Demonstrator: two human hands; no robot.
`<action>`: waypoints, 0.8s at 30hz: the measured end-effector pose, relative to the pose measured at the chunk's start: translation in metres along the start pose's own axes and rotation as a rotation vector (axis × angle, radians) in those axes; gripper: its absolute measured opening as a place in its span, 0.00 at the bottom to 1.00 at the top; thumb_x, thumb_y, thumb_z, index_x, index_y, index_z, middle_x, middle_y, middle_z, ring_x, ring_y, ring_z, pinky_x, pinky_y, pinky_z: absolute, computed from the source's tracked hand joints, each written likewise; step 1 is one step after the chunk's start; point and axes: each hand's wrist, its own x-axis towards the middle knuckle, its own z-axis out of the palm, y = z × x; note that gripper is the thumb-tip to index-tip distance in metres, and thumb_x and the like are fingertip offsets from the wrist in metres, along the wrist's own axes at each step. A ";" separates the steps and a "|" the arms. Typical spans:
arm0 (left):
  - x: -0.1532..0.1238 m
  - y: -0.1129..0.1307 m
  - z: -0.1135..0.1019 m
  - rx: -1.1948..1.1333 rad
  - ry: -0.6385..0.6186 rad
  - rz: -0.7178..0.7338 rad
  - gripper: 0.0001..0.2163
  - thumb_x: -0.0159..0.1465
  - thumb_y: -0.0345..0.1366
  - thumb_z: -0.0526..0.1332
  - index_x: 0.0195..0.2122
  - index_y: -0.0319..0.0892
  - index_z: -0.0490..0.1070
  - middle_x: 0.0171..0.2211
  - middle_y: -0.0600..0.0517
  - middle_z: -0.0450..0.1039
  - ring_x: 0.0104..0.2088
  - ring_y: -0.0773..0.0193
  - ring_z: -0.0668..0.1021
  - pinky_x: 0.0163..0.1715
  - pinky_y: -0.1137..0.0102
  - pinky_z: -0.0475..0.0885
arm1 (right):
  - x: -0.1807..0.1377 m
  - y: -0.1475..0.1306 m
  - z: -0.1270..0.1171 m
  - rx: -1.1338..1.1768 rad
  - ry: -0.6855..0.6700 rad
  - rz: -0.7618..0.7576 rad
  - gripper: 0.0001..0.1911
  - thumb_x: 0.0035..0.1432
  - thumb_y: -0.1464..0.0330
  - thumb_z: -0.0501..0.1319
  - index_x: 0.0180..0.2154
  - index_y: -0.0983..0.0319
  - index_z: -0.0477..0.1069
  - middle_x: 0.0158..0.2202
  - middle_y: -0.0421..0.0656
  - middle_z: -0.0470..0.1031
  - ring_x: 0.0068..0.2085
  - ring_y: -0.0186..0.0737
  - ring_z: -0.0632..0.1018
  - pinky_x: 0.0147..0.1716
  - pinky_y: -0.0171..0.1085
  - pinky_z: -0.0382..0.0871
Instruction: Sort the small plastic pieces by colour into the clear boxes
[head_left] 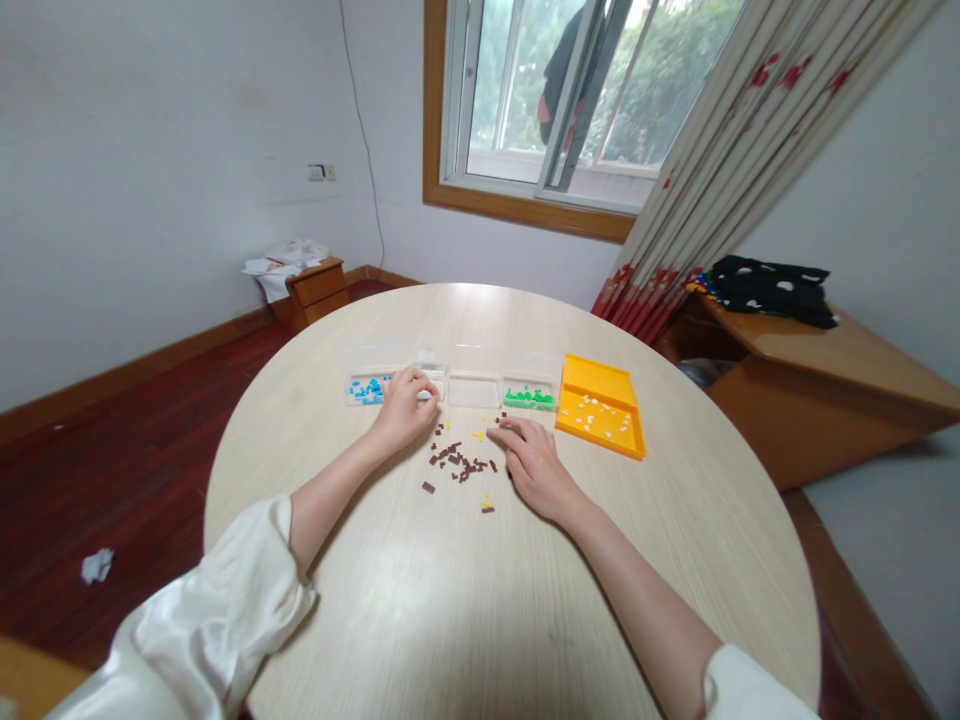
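Note:
My left hand (405, 403) rests at the near edge of a clear tray with blue pieces (365, 390), fingers curled together as in a pinch; what they hold is too small to name. My right hand (531, 462) lies palm down on the round table (675, 560), fingers stretched toward small yellow bits (478, 436). A scatter of dark brown pieces (459, 462) lies between the two hands. Behind them stand an empty clear tray (472, 388), a clear tray with green pieces (529, 396) and a yellow tray (601, 405) holding a few white pieces.
A low wooden cabinet (817, 380) with dark spotted cloth (772, 288) stands right of the table, beside a curtain (720, 170). A small wooden nightstand (315, 290) with papers sits at the far wall. Crumpled paper (97, 565) lies on the red floor.

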 end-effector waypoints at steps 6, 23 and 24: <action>-0.003 0.002 -0.004 0.085 -0.104 0.076 0.05 0.59 0.36 0.61 0.28 0.42 0.74 0.37 0.49 0.68 0.43 0.56 0.68 0.44 0.59 0.59 | 0.000 0.000 0.000 -0.005 0.004 0.001 0.21 0.57 0.77 0.47 0.50 0.59 0.67 0.52 0.50 0.65 0.55 0.46 0.64 0.54 0.52 0.59; -0.008 0.009 -0.007 0.123 -0.017 0.104 0.05 0.60 0.36 0.61 0.35 0.43 0.75 0.42 0.48 0.68 0.44 0.55 0.66 0.44 0.59 0.57 | 0.000 0.000 0.000 0.014 0.010 0.003 0.21 0.57 0.77 0.47 0.50 0.59 0.67 0.51 0.49 0.65 0.54 0.46 0.64 0.54 0.52 0.59; -0.007 0.008 -0.010 0.127 0.070 0.073 0.05 0.60 0.36 0.61 0.35 0.43 0.75 0.42 0.48 0.68 0.44 0.55 0.66 0.44 0.59 0.57 | 0.000 0.000 0.000 0.014 0.009 0.003 0.21 0.57 0.77 0.47 0.50 0.59 0.67 0.51 0.49 0.66 0.54 0.46 0.64 0.54 0.52 0.59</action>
